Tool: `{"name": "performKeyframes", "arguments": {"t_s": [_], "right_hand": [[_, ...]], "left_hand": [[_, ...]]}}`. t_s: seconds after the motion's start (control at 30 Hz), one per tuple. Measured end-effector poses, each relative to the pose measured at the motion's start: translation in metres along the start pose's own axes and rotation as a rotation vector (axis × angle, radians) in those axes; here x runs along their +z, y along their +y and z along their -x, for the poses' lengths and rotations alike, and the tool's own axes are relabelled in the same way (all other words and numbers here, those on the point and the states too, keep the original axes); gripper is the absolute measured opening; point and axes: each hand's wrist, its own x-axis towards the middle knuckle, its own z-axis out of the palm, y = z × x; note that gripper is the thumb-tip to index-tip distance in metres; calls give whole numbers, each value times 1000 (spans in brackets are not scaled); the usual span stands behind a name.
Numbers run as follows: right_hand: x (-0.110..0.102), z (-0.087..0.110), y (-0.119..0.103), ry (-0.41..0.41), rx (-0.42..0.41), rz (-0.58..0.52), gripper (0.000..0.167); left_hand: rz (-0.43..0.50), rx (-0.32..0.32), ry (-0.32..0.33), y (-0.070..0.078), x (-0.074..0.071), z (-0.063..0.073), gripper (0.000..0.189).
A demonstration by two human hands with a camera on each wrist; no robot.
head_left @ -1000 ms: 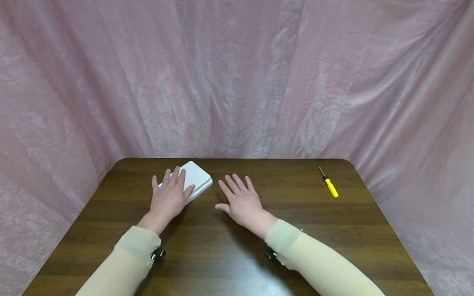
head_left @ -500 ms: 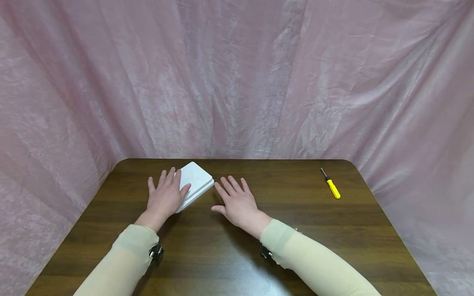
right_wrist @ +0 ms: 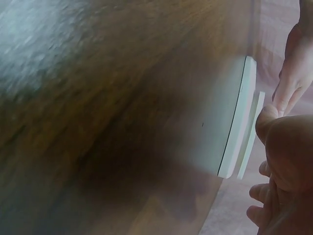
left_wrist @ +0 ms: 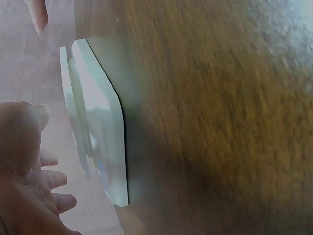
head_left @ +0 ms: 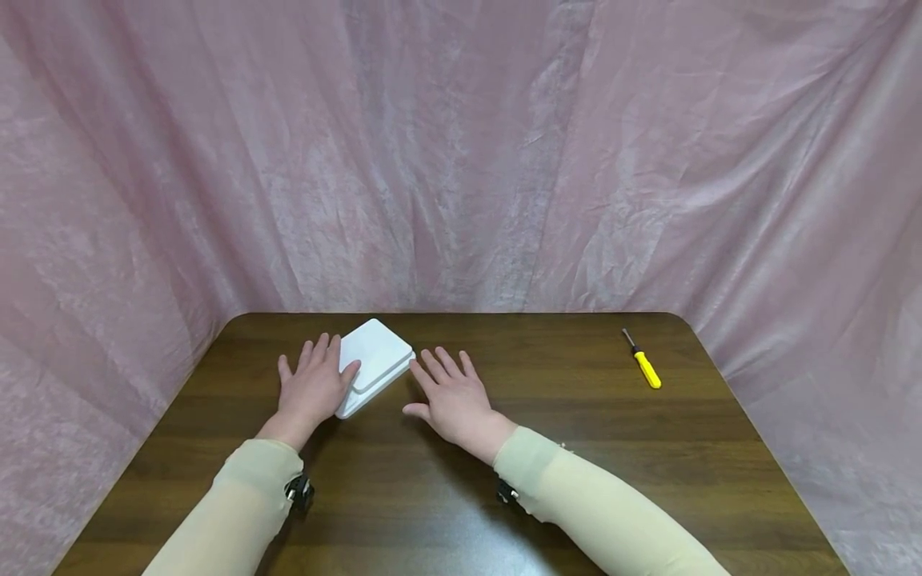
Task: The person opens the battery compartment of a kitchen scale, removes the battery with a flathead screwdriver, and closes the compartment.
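Spread, empty hands (head_left: 308, 390) (head_left: 457, 406) have shifted leftward near the white device (head_left: 378, 352); only head view shows screwdriver (head_left: 647, 369).

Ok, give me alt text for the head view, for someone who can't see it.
A person's bare left hand and right hand, fingers extended, flank a flat, white, two-tiered slab with rounded corners on a brown wood-grain table. A yellow-handled screwdriver with a metal shaft lies far to the right; a shiny pink fabric curtain hangs behind.
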Motion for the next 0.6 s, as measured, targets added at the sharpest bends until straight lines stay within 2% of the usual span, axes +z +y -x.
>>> {"name": "performKeyframes", "arguments": {"t_s": [0.47,0.6], "right_hand": [[2,-6,-15,-47,-19,16,81],[4,-9,-23,-35,-33,13,79]], "left_hand": [[30,-31,-35,-7,-2,-1,78],[27,-40,-47,-8,0,-1,78]]}}
